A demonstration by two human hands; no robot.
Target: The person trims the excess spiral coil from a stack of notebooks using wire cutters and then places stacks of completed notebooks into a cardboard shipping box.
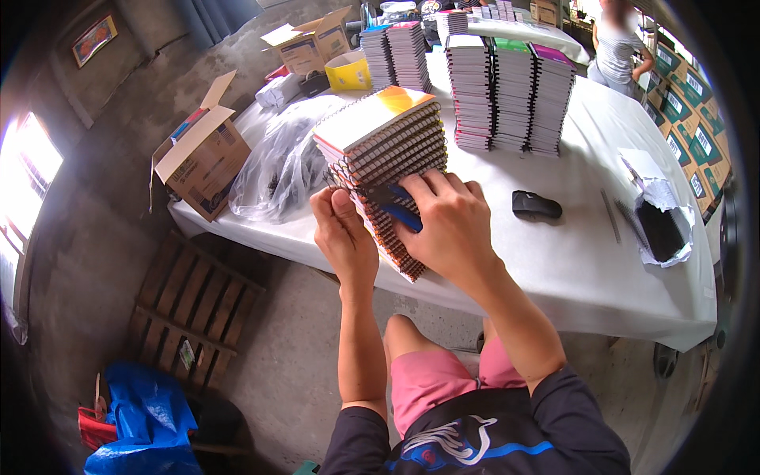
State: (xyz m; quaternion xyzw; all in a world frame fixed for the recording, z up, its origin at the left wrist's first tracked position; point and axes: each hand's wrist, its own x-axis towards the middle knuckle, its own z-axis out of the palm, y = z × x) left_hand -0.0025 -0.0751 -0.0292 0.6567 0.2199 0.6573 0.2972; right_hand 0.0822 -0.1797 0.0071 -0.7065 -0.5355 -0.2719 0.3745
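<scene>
Nearest to me is the person in pink shorts [431,380], who stands at the front edge of the bench [491,218], which wears a white cloth. The left hand [346,236] has its thumb and forefinger together, beside the bound edge of a stack of spiral notebooks [376,127]; whether a wire is between them, I cannot tell. The right hand [453,226] has its grip clamped on the blue-handled pliers [404,217], and the head of this tool is against the coils. The stack of spiral notebooks is on the bench, close to its front edge.

To the right there lie a small black object [537,204], then an opened paper package [663,229] with dark contents. At left, a clear plastic bag [273,170] is beside an open cardboard box [207,162]. Farther, three tall notebook piles [513,95] stand side by side. Behind them, at right, another person [617,51] is near the green-and-brown cartons [689,127].
</scene>
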